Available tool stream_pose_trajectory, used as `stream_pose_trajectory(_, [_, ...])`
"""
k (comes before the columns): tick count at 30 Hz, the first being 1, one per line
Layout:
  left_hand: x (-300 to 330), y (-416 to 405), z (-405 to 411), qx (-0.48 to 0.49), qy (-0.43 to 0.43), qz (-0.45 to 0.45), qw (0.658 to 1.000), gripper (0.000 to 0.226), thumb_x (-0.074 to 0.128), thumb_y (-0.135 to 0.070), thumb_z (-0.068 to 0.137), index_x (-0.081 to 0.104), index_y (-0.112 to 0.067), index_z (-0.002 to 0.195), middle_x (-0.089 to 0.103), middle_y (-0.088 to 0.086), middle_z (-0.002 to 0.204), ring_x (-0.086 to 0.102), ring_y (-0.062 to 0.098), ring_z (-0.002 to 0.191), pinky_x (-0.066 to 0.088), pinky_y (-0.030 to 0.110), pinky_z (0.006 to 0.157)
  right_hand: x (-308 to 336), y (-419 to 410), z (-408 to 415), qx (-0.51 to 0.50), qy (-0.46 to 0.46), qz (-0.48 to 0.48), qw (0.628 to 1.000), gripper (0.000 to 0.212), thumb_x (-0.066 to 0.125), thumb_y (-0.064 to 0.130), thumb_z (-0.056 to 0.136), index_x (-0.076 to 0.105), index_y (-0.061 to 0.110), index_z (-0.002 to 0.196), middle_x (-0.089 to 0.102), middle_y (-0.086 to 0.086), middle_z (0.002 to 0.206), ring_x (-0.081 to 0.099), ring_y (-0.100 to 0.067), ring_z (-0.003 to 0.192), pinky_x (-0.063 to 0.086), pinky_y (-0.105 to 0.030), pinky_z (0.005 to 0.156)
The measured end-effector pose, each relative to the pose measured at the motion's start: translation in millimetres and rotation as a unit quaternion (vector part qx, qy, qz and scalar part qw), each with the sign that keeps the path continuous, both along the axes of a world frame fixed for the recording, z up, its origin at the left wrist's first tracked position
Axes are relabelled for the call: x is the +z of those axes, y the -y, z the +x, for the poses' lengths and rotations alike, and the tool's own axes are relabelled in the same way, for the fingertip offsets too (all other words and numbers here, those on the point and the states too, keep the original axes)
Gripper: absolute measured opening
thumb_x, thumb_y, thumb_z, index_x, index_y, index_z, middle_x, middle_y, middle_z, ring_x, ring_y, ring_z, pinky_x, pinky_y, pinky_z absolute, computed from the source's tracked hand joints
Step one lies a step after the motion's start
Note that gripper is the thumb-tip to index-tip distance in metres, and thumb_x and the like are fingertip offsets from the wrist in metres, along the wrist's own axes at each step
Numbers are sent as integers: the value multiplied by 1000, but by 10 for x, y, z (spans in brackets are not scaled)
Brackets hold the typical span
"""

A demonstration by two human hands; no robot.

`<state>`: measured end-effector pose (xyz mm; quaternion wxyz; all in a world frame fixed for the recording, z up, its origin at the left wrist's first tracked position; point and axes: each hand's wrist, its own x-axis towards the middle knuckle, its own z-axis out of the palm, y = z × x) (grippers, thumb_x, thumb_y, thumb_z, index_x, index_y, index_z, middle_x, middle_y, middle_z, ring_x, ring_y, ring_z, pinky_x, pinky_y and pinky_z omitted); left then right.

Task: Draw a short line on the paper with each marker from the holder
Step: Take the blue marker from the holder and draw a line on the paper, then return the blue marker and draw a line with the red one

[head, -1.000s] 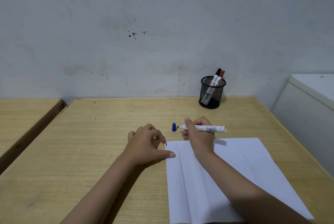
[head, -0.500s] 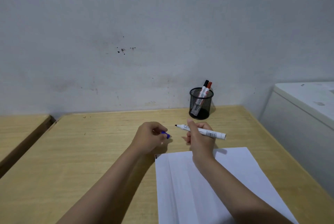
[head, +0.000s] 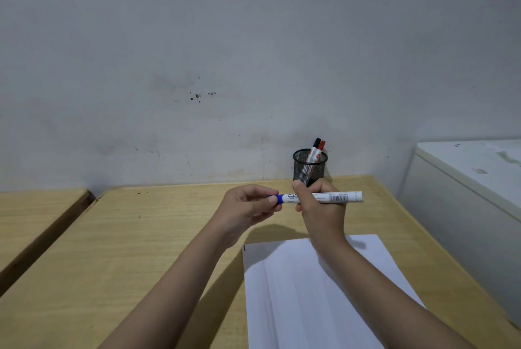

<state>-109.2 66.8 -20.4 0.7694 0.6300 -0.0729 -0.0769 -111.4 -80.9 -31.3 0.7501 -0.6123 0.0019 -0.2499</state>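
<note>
Two bare hands held up over the light wooden desk (head: pixel 112 250). Right hand (head: pixel 321 207) wraps closed round the barrel of one white marker (head: pixel 335 197), held level w/ its butt end pointing right. Left hand (head: pixel 245 207) pinches the small blue cap (head: pixel 277 198) at the marker's left end, fingertips shut on it; cap meets the barrel, can't tell if fully seated. One white sheet of paper (head: pixel 296 292) lies flat on the desk below the right forearm, w/ one tiny dark mark at its far-left corner. One black mesh cup holder (head: pixel 309 165) stands by the wall, just behind the right hand, w/ two markers leaning in it: one black-capped marker (head: pixel 315 146), one red-capped marker (head: pixel 320 148).
</note>
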Motion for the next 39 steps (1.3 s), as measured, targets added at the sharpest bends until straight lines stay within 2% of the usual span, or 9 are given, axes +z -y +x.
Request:
stream_pose_trajectory(6, [159,59,-83,9,34,6,999,9,62,7,79,68,2,84,72,5,66,69,14,61,59,23,71,119,2,-80,24,-13,57,998,31,67,7,80,43,7,60,45,-3,40,37,-12,34,32,-22,38])
stream_pose_trajectory(10, [232,76,-77,75,84,59,992,10,66,5,78,70,-4,81,71,5,66,69,12,61,57,23,71,127,-4,-59,136,-158,114,971,36,68,41,80,54,11,65,51,-3,50,37,-12,38,34,-24,41])
stream_pose_trajectory(14, [318,81,-4,153,139,117,971,8,67,0,79,69,-5,85,70,15,74,67,17,67,53,30,74,182,63,-85,186,-199,-28,962,56,66,65,63,52,12,56,55,-4,47,39,-14,37,36,-26,44])
stream_pose_trajectory(18, [392,77,101,200,169,173,949,5,72,-7,75,71,-9,79,70,18,74,60,21,67,46,26,62,235,213,-65,100,-20,-168,981,41,79,39,69,50,14,52,53,2,44,39,-9,35,37,-24,43])
stream_pose_trajectory(22, [477,211,198,158,198,231,939,7,70,-9,75,71,-14,79,72,14,74,66,30,69,51,27,62,230,400,178,-7,128,-372,919,21,81,18,68,64,16,80,64,5,72,61,-10,67,48,-20,63])
stream_pose_trajectory(26, [604,385,386,133,228,253,931,10,71,-16,75,71,-17,85,74,14,80,69,24,71,52,28,63,279,528,340,21,147,-353,924,36,78,12,72,67,17,106,71,1,82,68,-4,81,55,-22,77])
stream_pose_trajectory(30, [612,502,759,166,226,247,928,22,74,-29,74,69,-16,92,72,7,85,63,11,67,47,19,63,452,732,639,-62,155,-315,934,45,71,10,78,56,23,119,66,3,72,64,-9,58,54,-18,61])
stream_pose_trajectory(35, [279,640,1342,180,224,380,879,38,70,-35,77,64,-10,106,65,7,112,61,19,99,48,29,84,626,943,1176,-163,135,-233,949,38,66,10,82,51,17,116,64,6,70,67,-4,62,52,-15,57])
stream_pose_trajectory(39, [45,789,1600,150,241,443,851,42,63,-38,82,63,-8,111,61,10,118,56,25,110,45,33,91,556,951,1538,-159,60,-263,950,36,65,7,79,50,16,110,64,-1,65,64,-5,57,44,-9,50])
